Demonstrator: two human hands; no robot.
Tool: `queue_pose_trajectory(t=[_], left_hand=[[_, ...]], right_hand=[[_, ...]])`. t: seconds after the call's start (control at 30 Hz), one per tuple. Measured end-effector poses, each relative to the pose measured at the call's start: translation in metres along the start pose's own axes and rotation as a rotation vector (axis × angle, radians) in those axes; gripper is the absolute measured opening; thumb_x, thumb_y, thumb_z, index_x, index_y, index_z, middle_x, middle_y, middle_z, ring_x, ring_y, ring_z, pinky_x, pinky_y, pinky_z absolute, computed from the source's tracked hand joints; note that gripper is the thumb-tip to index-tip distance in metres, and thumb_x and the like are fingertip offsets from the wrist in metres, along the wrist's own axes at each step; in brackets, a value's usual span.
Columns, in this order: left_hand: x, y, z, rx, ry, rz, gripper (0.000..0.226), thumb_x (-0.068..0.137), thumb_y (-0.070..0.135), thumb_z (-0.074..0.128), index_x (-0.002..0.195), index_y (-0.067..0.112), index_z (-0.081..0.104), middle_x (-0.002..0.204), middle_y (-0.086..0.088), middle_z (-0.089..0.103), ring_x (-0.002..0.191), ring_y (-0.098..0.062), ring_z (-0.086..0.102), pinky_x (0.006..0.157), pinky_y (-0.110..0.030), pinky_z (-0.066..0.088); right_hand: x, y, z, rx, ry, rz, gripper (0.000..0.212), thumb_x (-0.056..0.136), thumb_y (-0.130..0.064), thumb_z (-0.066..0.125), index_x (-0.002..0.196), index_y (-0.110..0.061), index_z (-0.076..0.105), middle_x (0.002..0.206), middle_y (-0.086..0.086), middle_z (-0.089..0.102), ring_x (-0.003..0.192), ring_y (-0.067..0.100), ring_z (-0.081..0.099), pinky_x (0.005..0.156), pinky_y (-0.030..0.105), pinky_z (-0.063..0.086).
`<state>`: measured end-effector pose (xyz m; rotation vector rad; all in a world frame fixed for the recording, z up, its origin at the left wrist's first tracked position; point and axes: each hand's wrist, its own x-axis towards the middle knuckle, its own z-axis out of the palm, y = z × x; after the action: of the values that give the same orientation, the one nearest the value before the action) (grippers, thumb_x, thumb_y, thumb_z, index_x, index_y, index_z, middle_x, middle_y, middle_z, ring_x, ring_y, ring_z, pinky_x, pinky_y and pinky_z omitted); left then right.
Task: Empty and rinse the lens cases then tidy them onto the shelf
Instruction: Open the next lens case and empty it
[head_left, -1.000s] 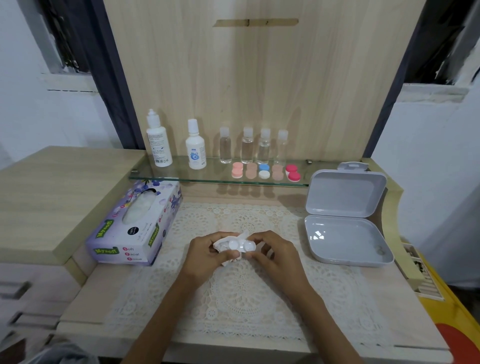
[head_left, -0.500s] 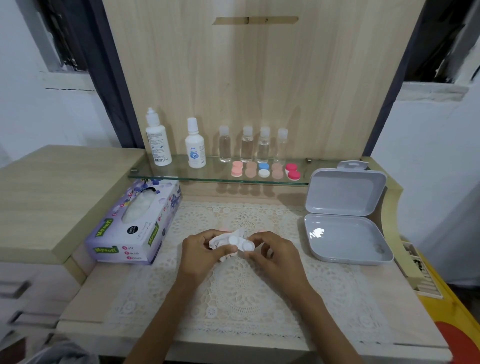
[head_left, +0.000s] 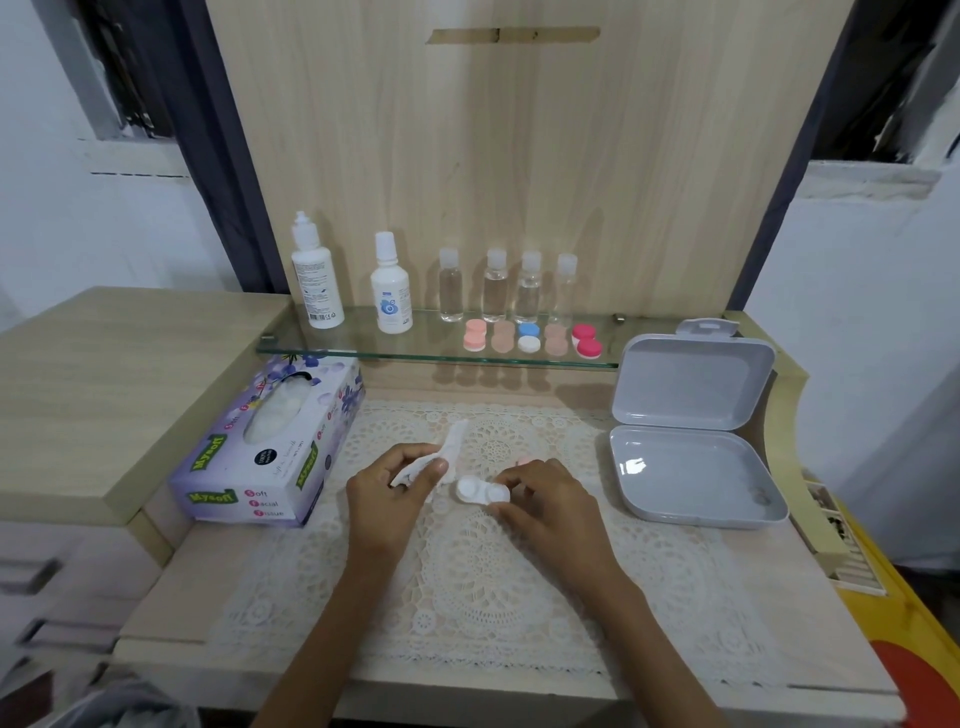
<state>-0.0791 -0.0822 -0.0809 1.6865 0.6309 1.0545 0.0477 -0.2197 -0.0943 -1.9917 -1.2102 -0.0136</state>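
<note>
Lace covers the near part of the wooden desk (head_left: 171, 577), a white crocheted mat (head_left: 483, 582) spread under both forearms; over its middle the two hands work a little apart. The left hand (head_left: 387, 499) has its thumb and fingers curled round a crumpled white tissue (head_left: 451, 452), one twisted end of which sticks up and away from the person; the right hand (head_left: 550, 512) pinches the right end of a white lens case (head_left: 482, 490), whose two round wells lie side by side between the hands (whether it rests on the mat or is held just above it, I cannot tell). Just behind the right hand's fingers a small pink thing (head_left: 523, 461) peeps out, mostly hidden. Left of the hands a purple flowered tissue box (head_left: 270, 457) lies at a slant on the mat's edge; to the right a grey plastic box (head_left: 691, 483) sits open, its lid propped upright behind it. Farther back a glass shelf (head_left: 363, 347) runs along the wooden back panel (head_left: 519, 156); near its front edge stand five lens cases in a row: pale pink (head_left: 474, 335), beige (head_left: 502, 336), blue and white (head_left: 528, 338), beige again (head_left: 555, 339), deep pink (head_left: 587, 341). Behind them four small clear bottles (head_left: 511, 288) stand upright; at the shelf's left are two white bottles, a taller one (head_left: 317, 280) and a shorter one (head_left: 390, 293).
</note>
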Motion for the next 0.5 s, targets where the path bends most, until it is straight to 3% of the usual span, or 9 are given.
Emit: queue_pose_trajectory(t=[0.1, 0.2, 0.33, 0.5], left_hand=[[0.001, -0.002, 0.000, 0.063, -0.049, 0.112, 0.029, 0.081, 0.002, 0.071, 0.094, 0.028, 0.068, 0.098, 0.024, 0.069, 0.094, 0.003, 0.064, 0.078, -0.008, 0.047], [0.003, -0.008, 0.000, 0.165, -0.093, 0.291, 0.029, 0.082, 0.001, 0.066, 0.098, 0.026, 0.067, 0.100, 0.014, 0.068, 0.097, -0.002, 0.063, 0.083, -0.012, 0.046], [0.004, -0.013, 0.003, 0.276, -0.170, 0.367, 0.039, 0.078, -0.012, 0.065, 0.101, 0.020, 0.071, 0.103, 0.011, 0.064, 0.100, 0.000, 0.060, 0.086, -0.011, 0.045], [-0.002, -0.015, 0.004, 0.393, -0.350, 0.529, 0.035, 0.081, -0.001, 0.061, 0.109, 0.019, 0.069, 0.106, 0.009, 0.063, 0.101, -0.001, 0.059, 0.086, -0.018, 0.049]], right_hand=[[0.001, 0.003, 0.002, -0.047, -0.020, -0.016, 0.020, 0.082, -0.040, 0.065, 0.098, -0.029, 0.065, 0.098, -0.021, 0.057, 0.095, 0.000, 0.046, 0.073, 0.030, 0.049], [0.001, 0.004, 0.004, -0.043, -0.018, -0.004, 0.020, 0.081, -0.041, 0.064, 0.097, -0.028, 0.066, 0.098, -0.021, 0.056, 0.097, 0.001, 0.046, 0.075, 0.031, 0.050], [0.000, 0.003, 0.004, -0.016, -0.024, -0.005, 0.021, 0.080, -0.041, 0.064, 0.098, -0.030, 0.066, 0.098, -0.021, 0.056, 0.097, 0.000, 0.047, 0.076, 0.030, 0.050], [-0.002, -0.001, 0.002, 0.012, 0.019, -0.008, 0.041, 0.086, -0.049, 0.062, 0.122, -0.032, 0.056, 0.105, -0.022, 0.055, 0.098, -0.001, 0.048, 0.076, 0.026, 0.048]])
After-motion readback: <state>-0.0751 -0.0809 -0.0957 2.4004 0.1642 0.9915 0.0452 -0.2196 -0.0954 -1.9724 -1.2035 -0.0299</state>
